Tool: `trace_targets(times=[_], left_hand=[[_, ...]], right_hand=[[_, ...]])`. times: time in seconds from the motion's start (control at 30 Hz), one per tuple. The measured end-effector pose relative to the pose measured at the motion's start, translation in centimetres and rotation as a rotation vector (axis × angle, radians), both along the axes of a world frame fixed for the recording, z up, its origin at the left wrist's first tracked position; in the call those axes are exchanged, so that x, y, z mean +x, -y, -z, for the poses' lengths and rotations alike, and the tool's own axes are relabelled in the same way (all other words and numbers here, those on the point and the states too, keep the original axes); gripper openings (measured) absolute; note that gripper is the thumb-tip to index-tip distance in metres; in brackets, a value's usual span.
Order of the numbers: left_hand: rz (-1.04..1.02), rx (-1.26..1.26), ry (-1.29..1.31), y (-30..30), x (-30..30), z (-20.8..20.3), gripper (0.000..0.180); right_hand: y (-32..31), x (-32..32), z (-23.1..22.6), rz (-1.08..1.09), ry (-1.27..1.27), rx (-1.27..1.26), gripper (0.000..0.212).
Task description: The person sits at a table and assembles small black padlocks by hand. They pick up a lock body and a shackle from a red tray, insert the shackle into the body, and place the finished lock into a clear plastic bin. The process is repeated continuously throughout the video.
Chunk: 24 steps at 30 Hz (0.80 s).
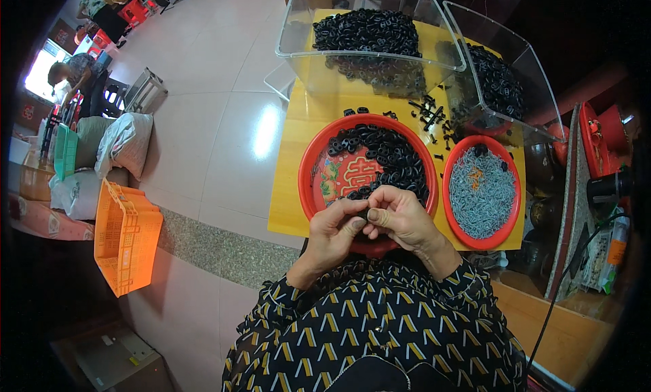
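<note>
An orange plastic crate (125,243) stands on the floor at the left of the frame. Above it, stuffed white sacks (122,144) lie piled beside a green crate (66,150). A small metal stool (144,88) sits on the pale tiled floor (224,87) above them. In the upper left corner, red stools (135,12) cluster around seated people.

Small assembly workshop: clear bins (380,60) of black parts (369,31), sacks (125,144), crate (125,236).

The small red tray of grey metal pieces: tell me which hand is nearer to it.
Right. The right hand sits just left of the small red tray; the left hand is farther left, beyond it.
</note>
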<state>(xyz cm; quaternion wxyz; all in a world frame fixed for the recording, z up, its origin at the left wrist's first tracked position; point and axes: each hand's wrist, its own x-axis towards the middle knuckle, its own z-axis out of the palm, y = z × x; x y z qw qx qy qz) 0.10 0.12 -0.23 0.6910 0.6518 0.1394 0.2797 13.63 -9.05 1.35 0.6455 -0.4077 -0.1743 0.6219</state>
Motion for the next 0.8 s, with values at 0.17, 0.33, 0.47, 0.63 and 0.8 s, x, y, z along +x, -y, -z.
trace_targets(times=[0.17,0.33,0.47,0.63,0.8], left_hand=[[0.026,-0.323,0.104,-0.1,-0.4,0.1,0.027],[0.046,-0.311,0.094,-0.2,-0.8,1.4,0.027],[0.013,-0.291,0.036,0.1,-0.9,0.8,0.027],[0.034,-0.266,0.016,0.6,-0.8,0.6,0.029],[0.064,-0.147,-0.088,0.6,-1.3,-0.4,0.035]], right_hand=[[-0.3,0.3,-0.4,-0.005,-0.158,-0.007,0.015],[0.1,0.5,-0.7,-0.016,-0.091,-0.029,0.018],[0.4,0.1,-0.8,-0.011,0.002,-0.056,0.017],[0.6,-0.4,-1.5,-0.009,0.166,-0.105,0.012],[0.9,0.4,-2.6,0.002,0.302,-0.238,0.008]])
